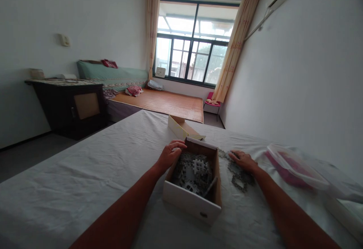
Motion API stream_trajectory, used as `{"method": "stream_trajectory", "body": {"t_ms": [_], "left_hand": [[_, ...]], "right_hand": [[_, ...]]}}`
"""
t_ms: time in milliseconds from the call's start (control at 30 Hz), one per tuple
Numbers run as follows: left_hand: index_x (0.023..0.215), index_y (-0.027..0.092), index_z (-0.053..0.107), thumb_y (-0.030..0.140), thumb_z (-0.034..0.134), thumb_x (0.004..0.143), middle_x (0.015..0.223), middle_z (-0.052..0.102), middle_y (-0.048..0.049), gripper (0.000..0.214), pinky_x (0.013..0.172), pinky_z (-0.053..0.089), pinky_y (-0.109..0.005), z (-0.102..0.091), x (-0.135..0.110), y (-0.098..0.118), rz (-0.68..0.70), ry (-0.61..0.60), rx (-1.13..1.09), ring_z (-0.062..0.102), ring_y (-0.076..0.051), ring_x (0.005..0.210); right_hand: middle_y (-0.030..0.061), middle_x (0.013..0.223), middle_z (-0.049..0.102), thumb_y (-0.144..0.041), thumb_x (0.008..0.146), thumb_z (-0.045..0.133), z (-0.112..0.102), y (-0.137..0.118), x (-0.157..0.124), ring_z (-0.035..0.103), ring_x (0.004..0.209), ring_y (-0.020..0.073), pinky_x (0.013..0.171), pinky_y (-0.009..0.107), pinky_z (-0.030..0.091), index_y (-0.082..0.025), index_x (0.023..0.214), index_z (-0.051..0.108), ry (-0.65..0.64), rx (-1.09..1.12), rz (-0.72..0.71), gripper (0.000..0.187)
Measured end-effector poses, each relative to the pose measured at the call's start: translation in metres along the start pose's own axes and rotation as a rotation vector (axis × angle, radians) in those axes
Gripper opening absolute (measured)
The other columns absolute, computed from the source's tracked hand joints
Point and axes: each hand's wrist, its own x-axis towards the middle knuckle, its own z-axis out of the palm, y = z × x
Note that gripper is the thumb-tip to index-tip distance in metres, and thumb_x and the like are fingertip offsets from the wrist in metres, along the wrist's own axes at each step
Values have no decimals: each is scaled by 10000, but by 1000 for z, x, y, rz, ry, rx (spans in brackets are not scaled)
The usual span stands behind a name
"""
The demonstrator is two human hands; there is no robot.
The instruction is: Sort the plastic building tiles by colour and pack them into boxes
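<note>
An open cardboard box (216,173) sits on a white sheet in front of me, filled with several grey interlocking plastic pieces (194,173). My left hand (171,153) curls over the box's left rim, fingers bent around the edge. My right hand (243,161) lies flat, fingers stretched out, on a row of joined grey pieces (239,179) spread on the sheet just right of the box.
The box lid (181,127) lies behind the box. A clear plastic bag with something pink inside (295,167) rests at the right by the wall. Beyond the white sheet (85,173) are a bed with a mat (167,103), a dark cabinet (70,107) and a window.
</note>
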Motion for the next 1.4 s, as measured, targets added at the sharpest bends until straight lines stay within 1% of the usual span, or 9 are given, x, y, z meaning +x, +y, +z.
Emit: {"method": "stream_trajectory", "body": {"t_ms": [167, 333, 400, 533, 700, 1033, 1233, 1333, 1400], "left_hand": [[819, 187, 711, 186, 463, 706, 1027, 631, -55, 272, 966, 405, -327, 0, 1, -1, 5, -4, 18, 563, -195, 1026], [823, 176, 711, 193, 462, 711, 1037, 628, -66, 274, 978, 397, -352, -1, 2, -3, 16, -1, 23, 569, -205, 1018], [824, 173, 711, 187, 461, 711, 1040, 629, -70, 275, 982, 395, -357, -1, 2, -3, 22, -5, 22, 569, -209, 1023], [821, 175, 710, 203, 466, 724, 1043, 631, -70, 264, 981, 399, -359, -1, 1, -2, 30, -3, 27, 564, -211, 1030], [816, 176, 710, 220, 471, 731, 1034, 633, -67, 258, 980, 400, -354, -1, 1, -2, 21, -4, 35, 567, -207, 1023], [831, 174, 708, 206, 464, 730, 1047, 620, -69, 266, 974, 401, -340, -2, 2, -3, 23, -18, 37, 565, -203, 1025], [828, 174, 711, 184, 459, 716, 1033, 629, -67, 276, 970, 401, -343, -1, 1, -3, 27, -2, 30, 569, -205, 1014], [828, 176, 711, 179, 460, 709, 1033, 629, -65, 277, 965, 405, -333, 0, 1, -2, 19, -6, 26, 569, -201, 1012], [823, 172, 711, 180, 461, 709, 1035, 627, -68, 274, 967, 402, -335, 0, 1, -3, 17, -7, 25, 567, -204, 1016]], "right_hand": [[44, 1295, 536, -656, 798, 363, -12, -21, -24, 446, 1222, 235, 1053, 373, 275, -251, 1230, 545, -244, 88, -229, 620], [68, 1443, 343, -664, 563, 650, -17, -40, -60, 286, 1315, 317, 1059, 450, 241, -313, 1364, 368, -315, 81, -281, 919], [68, 1457, 315, -639, 508, 699, -15, -46, -69, 269, 1312, 346, 1036, 482, 258, -340, 1347, 389, -307, 67, -252, 943], [45, 1403, 401, -605, 630, 615, -10, -51, -73, 351, 1248, 348, 967, 530, 307, -369, 1251, 502, -214, 63, -182, 674], [84, 1200, 579, -380, 670, 599, -5, -48, -65, 511, 1106, 264, 976, 411, 340, -244, 1132, 601, -58, 140, -222, 481], [37, 957, 628, -335, 625, 618, -2, -46, -67, 583, 890, 214, 817, 323, 436, -271, 1044, 618, 9, 190, -112, 424], [12, 817, 627, -412, 669, 630, -31, -40, -75, 590, 736, 179, 681, 300, 469, -233, 1038, 593, 48, 563, -41, 412], [-1, 743, 602, -465, 695, 629, -55, -66, -83, 551, 591, 137, 539, 264, 458, -208, 1115, 548, 40, 848, -8, 499], [2, 763, 610, -474, 679, 660, -69, -97, -89, 558, 609, 135, 556, 264, 474, -204, 1131, 540, 34, 937, -67, 540]]}}
